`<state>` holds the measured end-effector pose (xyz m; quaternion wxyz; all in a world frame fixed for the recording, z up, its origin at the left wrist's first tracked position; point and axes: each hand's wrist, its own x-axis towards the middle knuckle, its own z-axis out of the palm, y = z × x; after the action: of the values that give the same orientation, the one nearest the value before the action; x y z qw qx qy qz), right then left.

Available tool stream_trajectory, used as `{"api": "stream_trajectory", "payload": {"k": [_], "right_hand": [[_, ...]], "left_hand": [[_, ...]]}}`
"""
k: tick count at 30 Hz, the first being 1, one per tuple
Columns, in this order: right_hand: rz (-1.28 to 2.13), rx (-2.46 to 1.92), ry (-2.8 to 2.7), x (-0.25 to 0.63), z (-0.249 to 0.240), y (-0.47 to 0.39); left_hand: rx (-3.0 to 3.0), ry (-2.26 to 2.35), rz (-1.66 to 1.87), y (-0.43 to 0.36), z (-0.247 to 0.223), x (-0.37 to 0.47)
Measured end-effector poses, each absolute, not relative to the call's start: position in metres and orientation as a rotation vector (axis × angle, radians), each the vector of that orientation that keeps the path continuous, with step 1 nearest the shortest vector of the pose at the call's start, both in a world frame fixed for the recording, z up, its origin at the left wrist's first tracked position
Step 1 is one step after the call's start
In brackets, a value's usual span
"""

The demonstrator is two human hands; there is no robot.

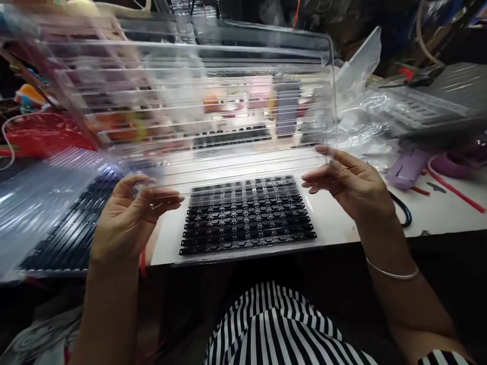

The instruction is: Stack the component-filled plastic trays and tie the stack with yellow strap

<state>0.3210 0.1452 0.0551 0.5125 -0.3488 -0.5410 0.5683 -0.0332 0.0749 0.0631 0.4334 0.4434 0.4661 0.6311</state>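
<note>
A clear plastic tray (228, 56) with long ridges is held up and tilted in front of me, somewhat blurred. At its near left corner my left hand (131, 213) is closed on the edge. My right hand (348, 185) pinches the near right corner between thumb and fingers. Below the tray, several black circuit board strips (249, 220) lie side by side in rows on the white table (335, 218), close to its front edge. Through the plastic I see part of the strips and another dark row beyond them.
To the left are more dark strips (72, 228) under clear plastic, with a red bag (45, 134) behind. Crumpled clear plastic (375, 111) and a grey tray stack (449, 101) fill the right back. A purple roll (452, 165) and red strip (456, 190) lie at right.
</note>
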Motion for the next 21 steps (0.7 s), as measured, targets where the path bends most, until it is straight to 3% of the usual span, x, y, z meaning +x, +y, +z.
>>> {"api": "stream_trajectory", "payload": {"k": [9, 21], "right_hand": [[1.194, -1.0, -1.373, 0.328, 0.04, 0.127], [1.446, -1.436, -1.4, 0.349, -0.003, 0.085]], "left_hand": [[1.022, 1.391, 1.513, 0.054, 0.039, -0.047], [1.344, 1.965, 1.024, 0.007, 0.001, -0.045]]}}
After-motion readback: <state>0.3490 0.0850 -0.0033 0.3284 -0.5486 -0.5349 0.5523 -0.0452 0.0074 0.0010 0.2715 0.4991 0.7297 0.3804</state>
